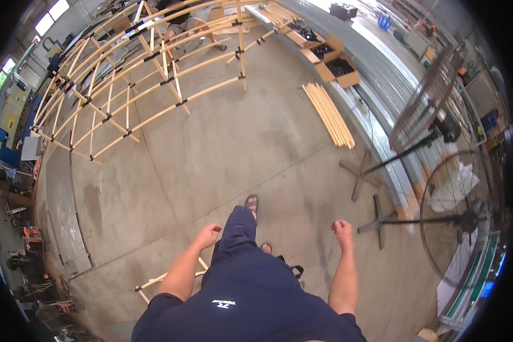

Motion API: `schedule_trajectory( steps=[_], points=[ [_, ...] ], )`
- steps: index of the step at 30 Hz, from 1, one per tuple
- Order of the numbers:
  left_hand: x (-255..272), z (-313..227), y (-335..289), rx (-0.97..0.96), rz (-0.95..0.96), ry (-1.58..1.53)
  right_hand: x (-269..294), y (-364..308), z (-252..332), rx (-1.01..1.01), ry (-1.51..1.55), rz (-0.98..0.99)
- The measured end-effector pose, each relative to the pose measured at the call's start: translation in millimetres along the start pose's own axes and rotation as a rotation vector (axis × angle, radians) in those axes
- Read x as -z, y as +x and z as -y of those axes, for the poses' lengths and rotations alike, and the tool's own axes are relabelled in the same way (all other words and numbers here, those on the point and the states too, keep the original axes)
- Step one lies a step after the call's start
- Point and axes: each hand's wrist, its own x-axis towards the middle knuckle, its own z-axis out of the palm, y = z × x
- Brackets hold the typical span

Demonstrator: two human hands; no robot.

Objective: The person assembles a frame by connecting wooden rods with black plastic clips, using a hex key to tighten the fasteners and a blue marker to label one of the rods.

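Left hand (209,235), right hand (342,231): grip empty, loosely curled, partly open. Poles (328,115), 1 row: floor (228,148) ahead, nearer right hand, long axis slanting forward-left.

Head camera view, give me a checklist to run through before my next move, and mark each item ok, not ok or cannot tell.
1. Left hand free: ok, fingers loosely curled, no object seen in it.
2. Right hand free: cannot tell for sure; its fingers are curled in, though nothing sticks out.
3. Floor beside the right hand unobstructed: not ok, a pedestal fan base stands just to its right.
4. Loose wooden poles lying together: ok, side by side on the floor.
5. Cardboard box open: ok, black parts show inside.
6. Joints of the pole framework tight: cannot tell from this view.
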Motion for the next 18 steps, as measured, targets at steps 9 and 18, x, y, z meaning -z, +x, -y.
schedule_trajectory(
  steps=[9, 18],
  points=[
    [-5.0, 12.0, 244.8, 0.415, 0.376, 0.303, -103.8, 77.4, -51.9, -0.042, -0.460, 0.423],
    [132.5, -189.9, 554.4, 0.059, 0.075, 0.457, -75.9, 305.0, 92.3, -0.273, -0.464, -0.075]
  ],
)
